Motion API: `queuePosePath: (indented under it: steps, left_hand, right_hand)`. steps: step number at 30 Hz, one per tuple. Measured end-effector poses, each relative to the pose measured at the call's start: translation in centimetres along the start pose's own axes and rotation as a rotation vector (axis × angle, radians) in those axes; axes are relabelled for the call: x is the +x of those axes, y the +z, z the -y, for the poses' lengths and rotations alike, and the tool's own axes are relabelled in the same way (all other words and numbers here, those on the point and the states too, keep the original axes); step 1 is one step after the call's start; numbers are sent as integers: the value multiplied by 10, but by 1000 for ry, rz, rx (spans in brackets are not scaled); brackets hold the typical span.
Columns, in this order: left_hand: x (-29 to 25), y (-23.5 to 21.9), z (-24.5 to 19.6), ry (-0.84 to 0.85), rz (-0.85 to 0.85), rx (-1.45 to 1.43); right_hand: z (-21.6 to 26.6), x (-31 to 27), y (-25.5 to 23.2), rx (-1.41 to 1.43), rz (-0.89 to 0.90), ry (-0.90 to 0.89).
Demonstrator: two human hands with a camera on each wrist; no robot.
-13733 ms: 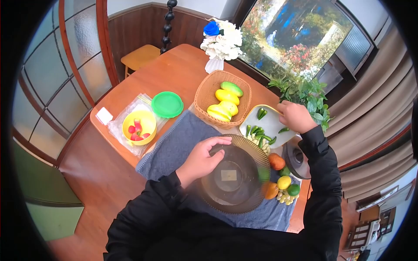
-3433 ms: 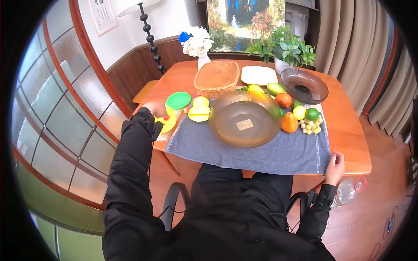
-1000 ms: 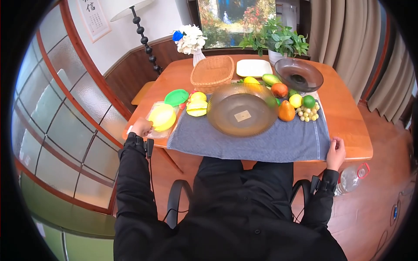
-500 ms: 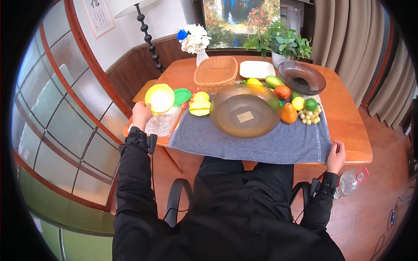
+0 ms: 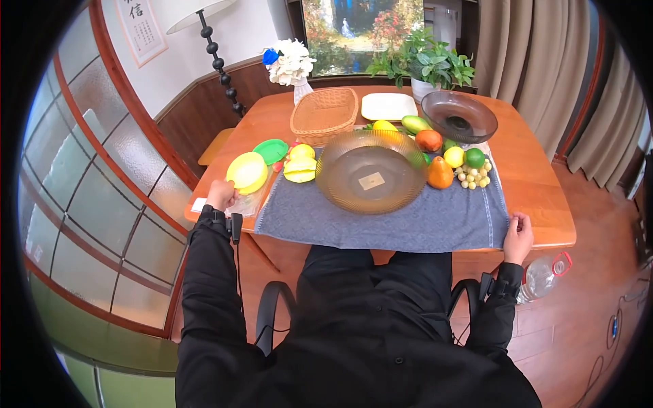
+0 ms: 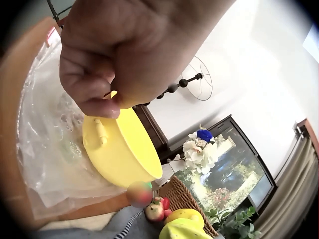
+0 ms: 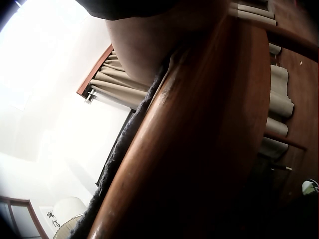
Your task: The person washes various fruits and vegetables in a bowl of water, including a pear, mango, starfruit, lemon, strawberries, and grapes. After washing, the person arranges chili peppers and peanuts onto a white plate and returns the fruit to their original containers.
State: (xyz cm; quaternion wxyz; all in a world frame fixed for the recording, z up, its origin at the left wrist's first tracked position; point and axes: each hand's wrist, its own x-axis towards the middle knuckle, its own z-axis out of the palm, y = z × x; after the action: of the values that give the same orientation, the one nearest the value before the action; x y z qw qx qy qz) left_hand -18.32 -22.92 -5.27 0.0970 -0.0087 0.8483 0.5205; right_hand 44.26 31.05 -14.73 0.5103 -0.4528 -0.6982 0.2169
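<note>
My left hand (image 5: 221, 195) pinches the rim of a yellow bowl (image 5: 247, 173). In the left wrist view the bowl (image 6: 119, 144) is tilted over a clear plastic bag (image 6: 55, 144). A blurred red round fruit (image 6: 139, 194) shows by its lower rim. Small red fruits (image 5: 279, 165) lie on the table between a green lid (image 5: 271, 150) and a yellow star fruit (image 5: 299, 171). My right hand (image 5: 518, 238), fingers loosely curled and holding nothing, rests at the table's front edge by the corner of a grey-blue towel (image 5: 408, 231).
A large ribbed glass bowl (image 5: 371, 200) stands on the towel. Right of it are a pear (image 5: 439, 174), a lime (image 5: 475, 158) and grapes (image 5: 474, 177). Behind stand a wicker basket (image 5: 324, 114), a white tray (image 5: 389, 107) and a dark glass dish (image 5: 460, 117).
Fruits and peppers left the basket and tray. Red fruits left the yellow bowl. My left hand now grips that bowl, lower than half a second ago. My right hand left the tray for the table edge.
</note>
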Motion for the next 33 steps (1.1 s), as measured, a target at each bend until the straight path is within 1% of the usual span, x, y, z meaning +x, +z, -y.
queuePosePath:
  steps: [2,3,4,5,6,7,8,9,11,12,13,14,15,16,17,18,19,20,21,22,23,24,25,26,27,28,29,30,31,32,33]
  left_hand:
    - [2,0,2,-17,20,49]
    - [2,-3,2,-9,8,139]
    - [8,-8,6,-2,-6,227]
    - [26,-11,17,-5,-8,230]
    - [65,-13,42,451,-173,409]
    - [87,-18,55,906,-339,582]
    - [67,-15,33,784,-395,541]
    - [38,-2,-2,663,-452,496]
    - [14,16,-47,649,-527,520]
    - [-20,30,-73,637,-577,377]
    - [-15,38,-89,684,-575,341]
    - [-36,47,-109,705,-567,318]
    - [0,55,-115,720,-545,621]
    - [40,87,-112,616,-715,575]
    - [95,159,-126,301,-1381,580]
    - [16,148,-178,167,-1203,493]
    - [28,163,-205,48,-1382,501]
    - [-56,137,-233,363,-601,416]
    - [-79,161,-260,395,-712,362]
    - [-130,169,-292,316,-717,243]
    - [-108,173,-311,640,-414,647]
    - [-98,211,-334,674,-589,339]
    - [-99,248,-362,708,-750,15]
    - [-122,253,-376,711,-722,-5]
    - [-151,251,-385,740,-730,24]
    - [-176,253,-398,781,-743,58]
    - [-185,263,-420,721,-783,85]
    - [-194,266,-439,739,-730,57]
    - [-211,264,-449,747,-666,22]
    - [-224,260,-464,762,-406,-23]
    - [-255,261,-455,779,-792,-9]
  right_hand:
    - [-3,-1,-1,-3,-17,-8]
    - [-4,-1,-1,9,-15,-6]
    - [-4,0,0,22,-12,-5]
    - [-4,0,0,23,-8,-4]
    - [-6,0,0,38,-4,-4]
    - [-6,1,1,55,3,-7]
    - [-5,1,0,62,15,-11]
    - [-3,2,-2,21,17,12]
    - [-7,3,0,-9,33,25]
    - [-22,8,1,16,22,7]
    - [-37,12,6,49,16,-9]
    - [-48,16,4,-16,43,-33]
    - [-53,19,-1,-67,81,-62]
    - [-48,20,-6,-93,111,-57]
    - [-69,27,-1,-76,99,-91]
    - [-82,34,-1,-117,102,-108]
    - [-142,60,13,-23,150,-88]
    - [-130,60,4,-80,169,-118]
    - [-132,65,-4,-142,175,-118]
    - [-146,73,-5,-128,171,-102]
    - [-146,75,-4,-130,182,-86]
    - [-142,74,-7,-147,209,-66]
    - [-138,77,-9,-166,214,-40]
    - [-130,75,-12,-194,193,-95]
    - [-125,68,-16,-227,169,-141]
    - [-125,65,-18,-174,176,-148]
    - [-127,64,-19,-168,158,-136]
    - [-125,58,-10,-68,183,-86]
    - [-113,53,-12,17,208,-39]
    - [-98,47,-15,-165,197,-18]
    - [-90,42,-15,-149,165,-90]
